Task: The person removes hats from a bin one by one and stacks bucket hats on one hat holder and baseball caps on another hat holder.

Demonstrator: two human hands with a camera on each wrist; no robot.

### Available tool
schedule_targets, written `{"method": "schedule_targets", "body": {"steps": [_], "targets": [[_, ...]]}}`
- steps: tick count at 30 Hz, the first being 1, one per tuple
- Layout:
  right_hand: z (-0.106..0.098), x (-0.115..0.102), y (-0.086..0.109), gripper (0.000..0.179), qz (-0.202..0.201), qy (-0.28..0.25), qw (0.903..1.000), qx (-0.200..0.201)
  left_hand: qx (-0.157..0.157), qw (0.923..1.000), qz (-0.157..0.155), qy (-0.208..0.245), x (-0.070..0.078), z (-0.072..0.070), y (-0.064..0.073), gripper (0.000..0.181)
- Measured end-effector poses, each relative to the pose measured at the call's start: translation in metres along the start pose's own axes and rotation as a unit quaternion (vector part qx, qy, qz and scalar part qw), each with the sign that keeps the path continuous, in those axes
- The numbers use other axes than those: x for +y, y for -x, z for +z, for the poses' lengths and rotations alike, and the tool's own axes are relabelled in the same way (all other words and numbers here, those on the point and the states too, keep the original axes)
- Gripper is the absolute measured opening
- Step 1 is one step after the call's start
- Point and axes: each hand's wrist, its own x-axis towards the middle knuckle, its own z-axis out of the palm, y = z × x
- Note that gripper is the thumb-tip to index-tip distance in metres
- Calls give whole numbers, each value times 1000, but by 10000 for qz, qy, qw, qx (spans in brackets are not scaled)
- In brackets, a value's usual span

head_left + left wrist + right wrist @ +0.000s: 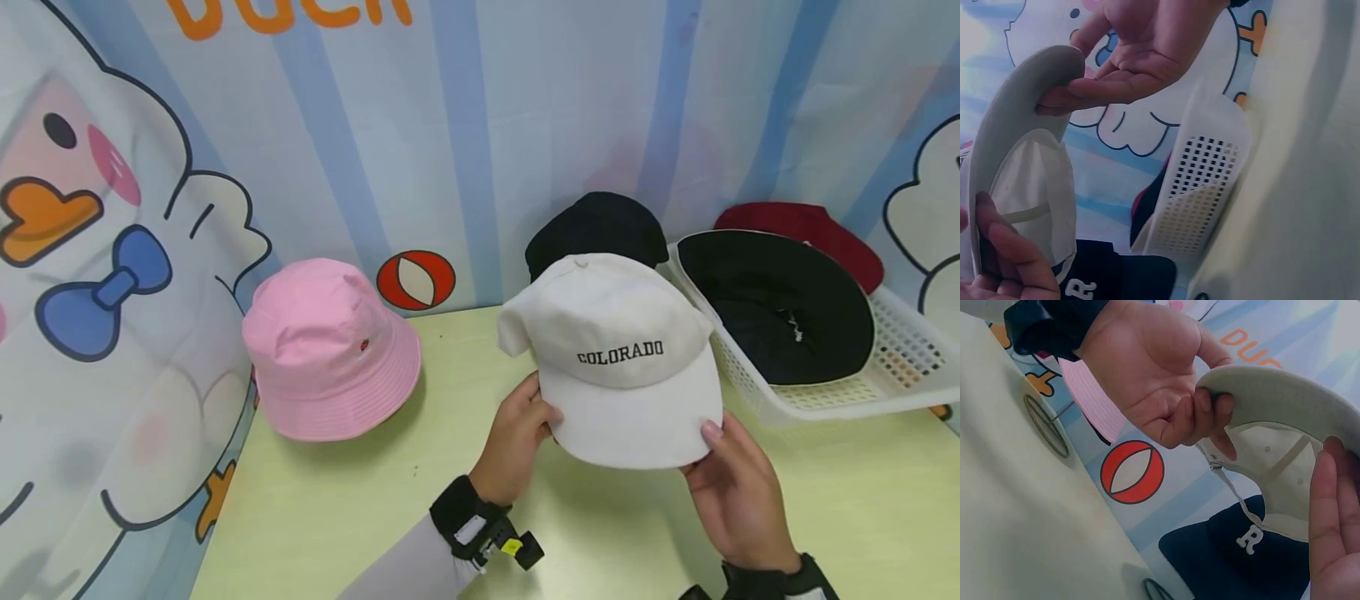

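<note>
A white baseball cap [622, 367] with "COLORADO" across its front is held up above the table, brim toward me. My left hand [517, 437] pinches one side of the brim, thumb on top and fingers beneath. On the opposite side my right hand [738, 492] grips the brim the same way. In the right wrist view the brim's grey underside [1285, 394] shows, with the back strap hanging down. Directly behind it is a dark cap [600, 225], partly hidden in the head view; its white letter R [1249, 539] shows in the right wrist view.
A pink bucket hat [330, 350] is at left, above the table. At right, a white perforated basket [907, 367] holds a black hat [772, 308], with a dark red cap [806, 233] behind. Wire rings [1047, 425] stand on the table. A printed cartoon backdrop [517, 125] hangs behind.
</note>
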Motion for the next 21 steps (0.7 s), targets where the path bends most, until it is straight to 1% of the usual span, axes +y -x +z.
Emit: {"method": "schedule_targets", "body": {"steps": [3, 7, 10, 13, 16, 20, 21], "targets": [[4, -7, -6, 45, 5, 208, 9997, -83, -77, 9999, 90, 67, 11, -1, -1, 48], [10, -16, -14, 42, 137, 733, 9972, 48, -225, 9994, 250, 72, 24, -2, -2, 51], [15, -22, -20, 41, 195, 831, 9963, 102, -305, 9989, 303, 160, 33, -2, -3, 53], [19, -26, -25, 41, 160, 774, 9969, 12, -323, 9986, 284, 302, 41, 0, -3, 52], [22, -29, -31, 43, 44, 607, 9979, -212, -327, 9983, 259, 396, 48, 1, -4, 51], [25, -31, -39, 44, -141, 10, 9983, -559, -320, 9980, 308, 451, 58, 3, -5, 49], [26, -32, -41, 44, -180, -69, 9980, -607, -325, 9978, 329, 471, 60, 3, -6, 48]]}}
